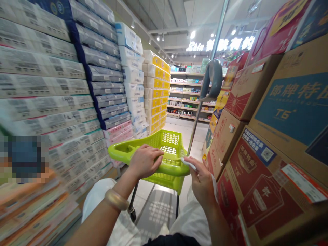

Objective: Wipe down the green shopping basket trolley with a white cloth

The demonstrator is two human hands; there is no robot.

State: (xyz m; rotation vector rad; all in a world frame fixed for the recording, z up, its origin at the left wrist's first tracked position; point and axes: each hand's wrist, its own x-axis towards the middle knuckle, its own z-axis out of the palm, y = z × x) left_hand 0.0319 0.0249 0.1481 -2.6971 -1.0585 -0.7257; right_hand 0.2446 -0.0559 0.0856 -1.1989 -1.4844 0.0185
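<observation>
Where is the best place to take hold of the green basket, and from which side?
Probably the green basket near rim, from above on the person's side: the left hand rests there, and the rim is broad and rounded. The upright handle also offers a grip.

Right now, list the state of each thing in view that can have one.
basket: upright on its stand, nothing seen inside.
left hand: resting on the basket's near rim, fingers curled over it.
right hand: pinching a white wipe.
wipe: crumpled, pressed against the basket's right rim.
handle: raised upright beyond the basket.
boxes: closed, stacked on the right.
packs: wrapped, stacked on the left.
</observation>
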